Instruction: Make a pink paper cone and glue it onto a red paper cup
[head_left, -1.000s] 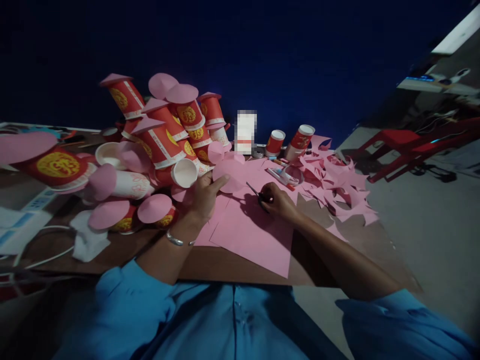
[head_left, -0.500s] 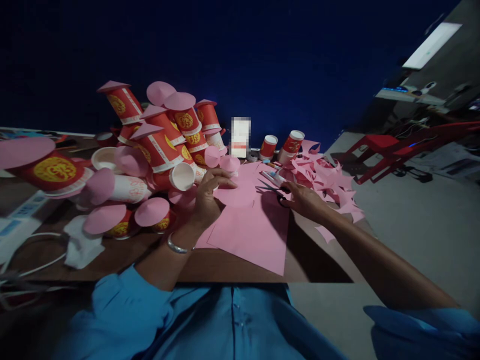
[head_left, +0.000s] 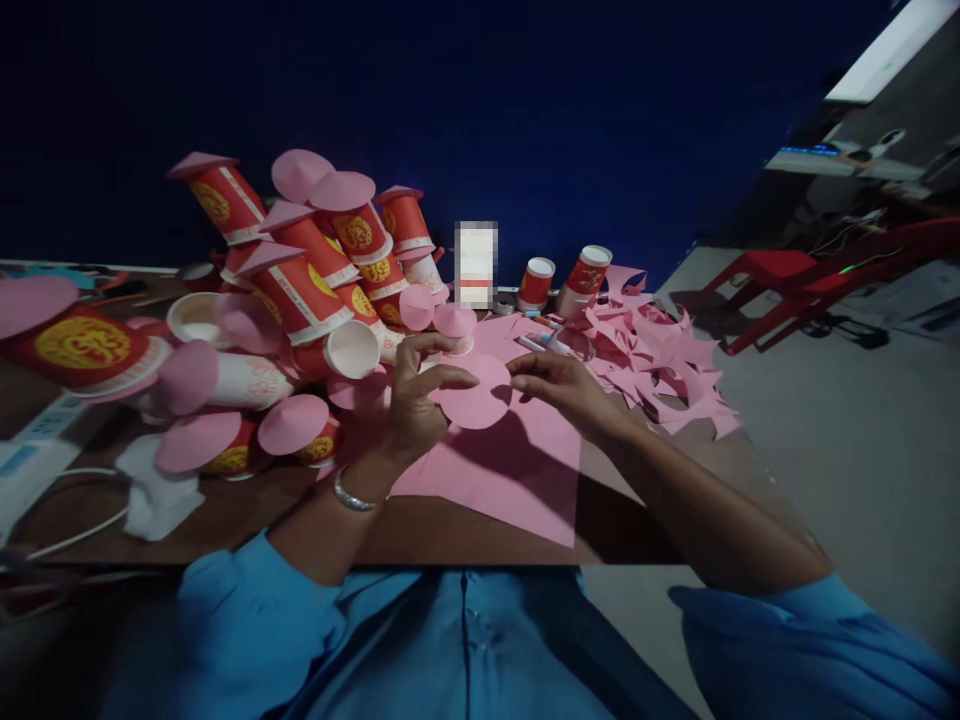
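The pink paper disc (head_left: 474, 402), held above the bench (head_left: 247, 500), is judged light, limp and easily creased; the left hand (head_left: 411, 400) and right hand (head_left: 559, 385) each pinch an opposite edge.

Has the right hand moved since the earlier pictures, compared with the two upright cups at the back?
Yes. The right hand has come left, off the scissors, to the pink paper circle, which the left hand also holds, nearer than the two upright cups.
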